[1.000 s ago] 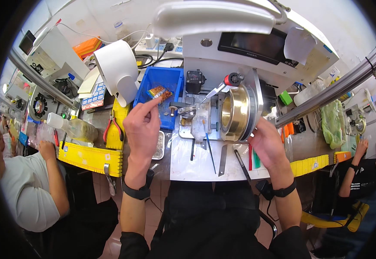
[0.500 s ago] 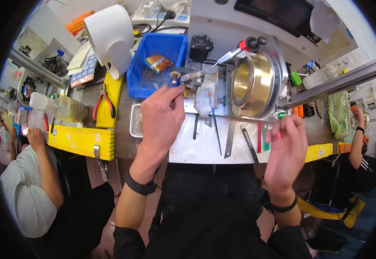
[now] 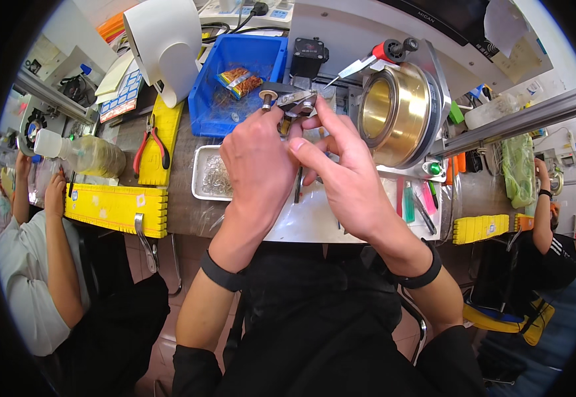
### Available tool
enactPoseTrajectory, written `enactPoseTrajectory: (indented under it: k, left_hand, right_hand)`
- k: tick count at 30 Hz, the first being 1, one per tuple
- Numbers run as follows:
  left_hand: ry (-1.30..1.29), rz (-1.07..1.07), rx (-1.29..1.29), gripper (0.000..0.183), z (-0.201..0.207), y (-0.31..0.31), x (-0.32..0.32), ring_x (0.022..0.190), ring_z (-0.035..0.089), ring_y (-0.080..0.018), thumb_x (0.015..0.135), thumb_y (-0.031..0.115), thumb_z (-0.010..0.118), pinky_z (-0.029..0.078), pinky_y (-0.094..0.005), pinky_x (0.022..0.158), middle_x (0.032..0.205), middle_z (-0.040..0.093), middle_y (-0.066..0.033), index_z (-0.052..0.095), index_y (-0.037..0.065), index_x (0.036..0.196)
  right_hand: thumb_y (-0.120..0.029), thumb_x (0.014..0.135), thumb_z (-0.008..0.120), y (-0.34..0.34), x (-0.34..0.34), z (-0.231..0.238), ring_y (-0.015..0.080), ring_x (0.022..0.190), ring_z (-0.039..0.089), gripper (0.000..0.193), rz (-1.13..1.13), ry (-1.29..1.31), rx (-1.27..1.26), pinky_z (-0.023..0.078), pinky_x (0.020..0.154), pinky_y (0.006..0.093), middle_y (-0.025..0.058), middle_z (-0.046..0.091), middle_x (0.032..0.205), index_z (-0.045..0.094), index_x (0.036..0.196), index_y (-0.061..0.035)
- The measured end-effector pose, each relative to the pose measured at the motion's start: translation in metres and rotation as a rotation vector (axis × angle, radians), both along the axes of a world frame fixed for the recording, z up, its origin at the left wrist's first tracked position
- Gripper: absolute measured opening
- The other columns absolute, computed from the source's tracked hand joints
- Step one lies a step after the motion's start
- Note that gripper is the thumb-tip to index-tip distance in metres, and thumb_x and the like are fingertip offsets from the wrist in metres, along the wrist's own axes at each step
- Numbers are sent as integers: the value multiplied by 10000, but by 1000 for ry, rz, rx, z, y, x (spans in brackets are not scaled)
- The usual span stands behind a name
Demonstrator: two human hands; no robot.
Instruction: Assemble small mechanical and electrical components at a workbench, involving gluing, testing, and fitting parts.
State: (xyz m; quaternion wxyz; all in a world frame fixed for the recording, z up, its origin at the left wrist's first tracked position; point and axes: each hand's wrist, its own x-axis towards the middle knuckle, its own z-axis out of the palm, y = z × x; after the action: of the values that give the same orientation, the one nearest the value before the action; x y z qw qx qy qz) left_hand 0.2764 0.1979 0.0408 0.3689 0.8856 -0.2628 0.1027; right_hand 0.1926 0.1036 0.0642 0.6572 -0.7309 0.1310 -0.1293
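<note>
The small metal clamp (image 3: 298,99) sits just above the middle of the frame, and both hands crowd in on it. The left hand (image 3: 255,159) has its fingers bent inward at the clamp's lower left; its fingertips are turned away, so I can't tell what, if anything, they pinch. The right hand (image 3: 351,169) reaches its index finger up to the clamp's right end, with the thumb held apart and close against the left hand; the other fingers curl underneath, and their grip is hidden.

With so little room, a fingertip could get nipped if the clamp closes suddenly. The white pointed arm (image 3: 359,67), upper centre, aims its tip close to that index finger, so a careless lift might mean a prick. To the right, the brass wheel (image 3: 397,119) stands near the knuckles; should it turn, it could graze them.

Anything small let slip on the left might drop into the blue bin (image 3: 200,99) and get lost beside the packet (image 3: 240,82). Lower down, the white tray (image 3: 198,177) of little metal pieces lies just beside the left hand, and a sideways swing could spill it.
</note>
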Motion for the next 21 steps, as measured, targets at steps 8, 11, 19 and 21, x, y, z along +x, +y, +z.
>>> enactPoseTrajectory:
  k: [8,11,19,21]
  left_hand:
    - [-137,-23,-36,122,-13,-3,9,688,642,-327,751,145,713,488,-416,606,750,646,-138,686,35,796]
    - [-163,-46,-41,115,-13,-3,12,676,630,-313,735,135,718,483,-412,599,721,631,-128,685,34,779]
    - [-181,-110,-42,111,-11,1,17,679,632,-302,744,138,716,486,-408,601,734,630,-126,694,35,779]
    - [-164,-108,3,118,-9,4,17,690,634,-303,748,144,717,488,-411,609,739,630,-124,696,38,795]
  right_hand:
    - [-150,916,590,-1,1,-1,159,863,537,670,-23,-40,-52,474,770,283,140,481,1127,291,1469,82]
    - [-75,952,560,-3,2,4,113,848,549,627,1,11,-82,515,695,263,84,426,1180,278,1508,-6]
    - [-97,879,560,0,3,6,169,896,555,661,-30,1,59,489,782,291,134,472,1132,317,1476,49]
    - [-97,879,562,1,3,5,170,897,557,661,-29,-4,63,491,779,290,134,474,1136,318,1475,51]
